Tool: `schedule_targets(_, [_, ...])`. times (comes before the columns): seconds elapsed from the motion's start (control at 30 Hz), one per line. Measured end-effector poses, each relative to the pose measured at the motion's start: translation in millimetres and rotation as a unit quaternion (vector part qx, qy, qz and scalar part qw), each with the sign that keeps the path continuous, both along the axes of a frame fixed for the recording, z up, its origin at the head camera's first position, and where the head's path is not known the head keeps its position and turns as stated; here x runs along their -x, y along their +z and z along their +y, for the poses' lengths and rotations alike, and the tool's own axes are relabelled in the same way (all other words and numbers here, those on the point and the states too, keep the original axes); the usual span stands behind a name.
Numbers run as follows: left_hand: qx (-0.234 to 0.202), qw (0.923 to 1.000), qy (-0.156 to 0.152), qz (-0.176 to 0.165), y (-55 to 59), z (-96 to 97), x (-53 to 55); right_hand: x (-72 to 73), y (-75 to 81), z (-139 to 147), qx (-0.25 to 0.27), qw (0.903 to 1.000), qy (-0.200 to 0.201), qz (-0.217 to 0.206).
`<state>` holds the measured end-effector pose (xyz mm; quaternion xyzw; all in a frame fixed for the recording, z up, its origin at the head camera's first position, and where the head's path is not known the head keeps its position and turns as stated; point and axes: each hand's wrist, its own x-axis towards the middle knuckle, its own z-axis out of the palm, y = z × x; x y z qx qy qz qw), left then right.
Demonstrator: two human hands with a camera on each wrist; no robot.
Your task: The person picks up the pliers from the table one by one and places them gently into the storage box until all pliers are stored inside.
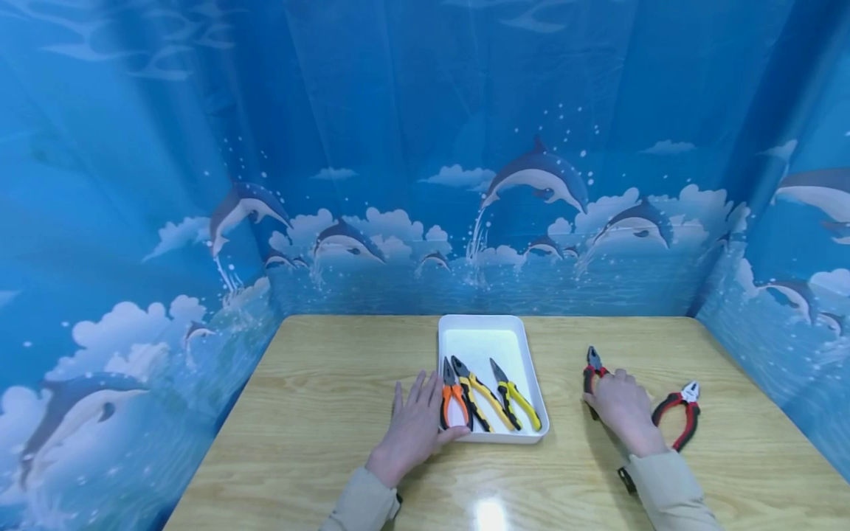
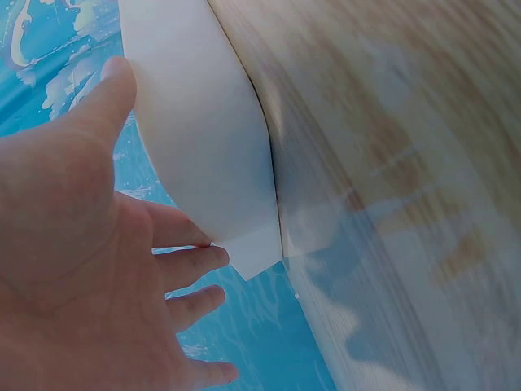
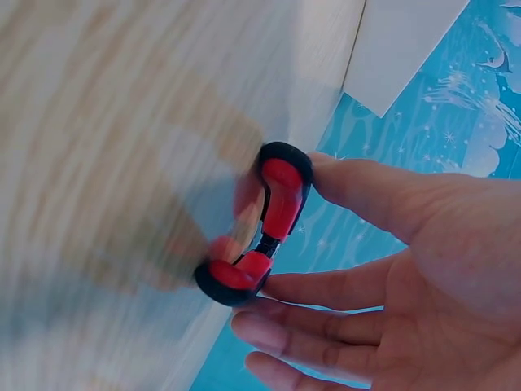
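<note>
Head view: the central white tray (image 1: 481, 341) contains three pliers (image 1: 490, 400); my left fingers (image 1: 417, 388) are spread at its edge, my right fingers (image 3: 346, 287) pinch red-black pliers (image 1: 594, 361) right of centre.

In the tray (image 1: 483, 343) at lower centre, combination pliers (image 1: 490, 401) lie between two long-nose pliers (image 1: 451, 391); on the table (image 1: 345, 369) at lower right, pliers (image 1: 594, 360) lie left of diagonal cutters (image 1: 691, 423).
</note>
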<state>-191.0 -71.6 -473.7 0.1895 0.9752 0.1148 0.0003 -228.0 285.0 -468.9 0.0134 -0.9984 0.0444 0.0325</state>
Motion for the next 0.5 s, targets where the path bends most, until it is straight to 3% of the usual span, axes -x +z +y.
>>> schedule_targets(0.5, [0.000,1.0000,0.006,-0.006,1.2,1.4,0.4,-3.3,1.7,-7.7,-0.003,1.0000,0.003,-0.002])
